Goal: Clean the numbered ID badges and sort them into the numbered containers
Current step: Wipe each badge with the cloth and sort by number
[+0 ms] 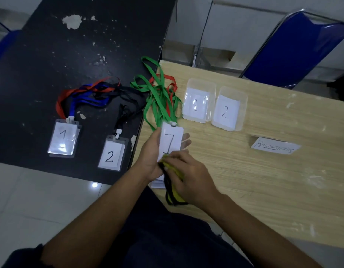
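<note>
Badge in left hand, yellow cloth, perhaps, under right hand.

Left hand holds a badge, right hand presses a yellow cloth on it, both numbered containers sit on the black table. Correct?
Not quite. The head view shows container 1 and container 2 on the light wooden table, not the black table. The rest holds: left hand holds the badge, right hand presses the yellow cloth on it.

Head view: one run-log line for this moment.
step: cleaning | left hand: holds green-lanyard badge | right hand: holds yellow cloth against it | waiting: badge 1, badge 2
</note>
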The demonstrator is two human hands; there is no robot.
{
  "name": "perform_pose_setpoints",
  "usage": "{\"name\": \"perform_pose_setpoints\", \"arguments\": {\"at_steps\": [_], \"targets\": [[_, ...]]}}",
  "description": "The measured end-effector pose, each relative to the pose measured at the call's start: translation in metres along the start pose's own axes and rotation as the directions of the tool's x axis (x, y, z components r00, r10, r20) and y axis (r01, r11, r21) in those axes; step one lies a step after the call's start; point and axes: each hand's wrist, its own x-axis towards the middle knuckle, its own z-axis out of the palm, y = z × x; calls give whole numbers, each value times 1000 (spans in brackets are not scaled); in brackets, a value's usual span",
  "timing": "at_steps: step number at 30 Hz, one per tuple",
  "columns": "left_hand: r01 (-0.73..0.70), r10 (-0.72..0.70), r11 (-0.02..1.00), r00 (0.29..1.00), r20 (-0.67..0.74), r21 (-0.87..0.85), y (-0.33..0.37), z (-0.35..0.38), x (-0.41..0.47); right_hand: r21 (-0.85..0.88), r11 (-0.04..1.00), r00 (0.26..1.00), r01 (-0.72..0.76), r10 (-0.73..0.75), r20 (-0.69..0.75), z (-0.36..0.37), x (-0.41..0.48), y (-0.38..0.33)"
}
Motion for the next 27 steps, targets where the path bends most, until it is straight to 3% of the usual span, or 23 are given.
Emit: {"name": "perform_pose_setpoints", "arguments": {"at_steps": [4, 6, 8, 10, 12, 15, 20, 22, 24, 27], "targets": [[0, 0, 1000, 1000, 19, 0, -2, -5, -1, -147, 988, 999, -41, 40, -8, -16, 8, 17], [-9, 8, 999, 1000, 20, 39, -7, -2, -2, -195, 962, 981, -189, 176, -82, -21, 23, 27], [-13, 12, 998, 1000, 24, 61, -9, 1, -2, -128, 915, 923, -382, 369, -111, -21, 39, 33], [-12, 10, 998, 999, 38, 65, -9, 2, -1, -43, 880, 876, -472, 463, -136, -17, 47, 30], [8, -10, 999, 999, 46, 50, -6, 2, 1, 30, 900, 890, -434, 434, -139, -12, 48, 15], [29, -28, 999, 998, 59, -15, -2, -3, 4, 94, 968, 972, -233, 236, -22, -2, 34, -9], [59, -43, 993, 987, 157, -105, 1, -7, 0, -3, 1000, 999, -11, 11, 42, -13, 3, -3], [66, -51, 994, 986, 161, -89, -1, -5, -1, -98, 994, 999, -46, 45, -13, -21, 2, 8], [44, -40, 999, 990, 137, -28, -4, -2, -1, -170, 968, 981, -184, 170, -98, -27, 11, 19], [17, -22, 999, 994, 106, 45, -10, 2, 0, -123, 902, 903, -414, 390, -183, -30, 29, 31]]}}
